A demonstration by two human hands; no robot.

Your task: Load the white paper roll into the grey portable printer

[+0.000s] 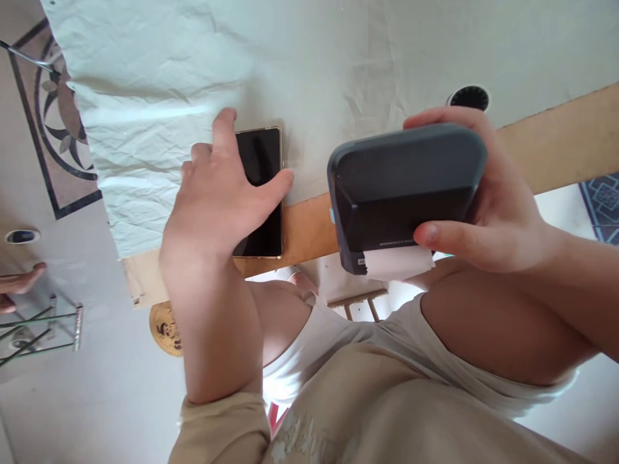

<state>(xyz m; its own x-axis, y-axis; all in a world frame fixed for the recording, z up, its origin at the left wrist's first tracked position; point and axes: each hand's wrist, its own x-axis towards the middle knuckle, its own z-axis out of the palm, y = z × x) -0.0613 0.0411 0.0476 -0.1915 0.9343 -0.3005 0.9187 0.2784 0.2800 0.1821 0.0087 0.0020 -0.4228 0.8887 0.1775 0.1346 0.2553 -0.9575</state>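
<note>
Dark handheld device: held in your right hand, raised in front of you over the near edge of the table. Your right hand is clasped about its side, thumb pressed on the face towards you, other fingers wrapped behind the far edge. A strip of white paper sticks out at the device's near edge, just below that thumb.

Writing: a short line of pale lettering runs beside the paper, left of your right thumb; too small and blurred to read. A small pale mark sits at the corner farther left, also illegible.

Your left hand is spread, thumb stretched across a phone with a dark screen. Contact: cannot tell. The phone lies partly beneath that hand, across pale cloth and bare wooden edge. Just beyond your right fingers: a round dark-topped object with a white rim.
</note>
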